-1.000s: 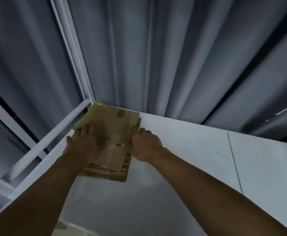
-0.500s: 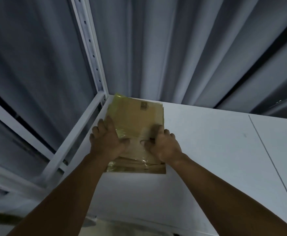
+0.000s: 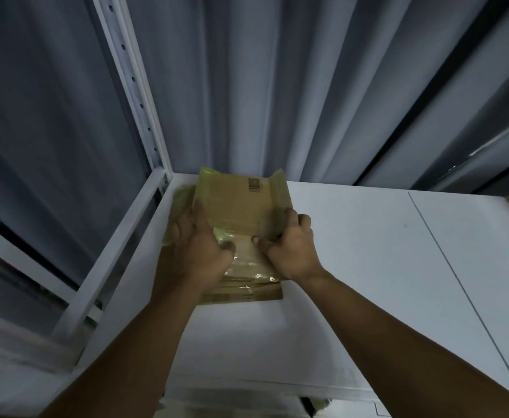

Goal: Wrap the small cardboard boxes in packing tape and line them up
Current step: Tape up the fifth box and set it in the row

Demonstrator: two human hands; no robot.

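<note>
L hand [image 3: 199, 251] and R hand [image 3: 292, 248] gripped the taped box [image 3: 241, 200] by its sides, thumbs on top, fingers curled over the edges, at the shelf's [image 3: 368, 251] back-left corner. Best set down square w/ the back edge. Post [image 3: 132, 95] just left and curtain [image 3: 277, 86] close behind left little room.

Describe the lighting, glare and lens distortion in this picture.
Head view: light is dim and bluish; small glare spots shine on the tape over the cardboard box; the wide lens tilts the white post and curtain folds outward; the left hand and right hand look slightly soft.
</note>
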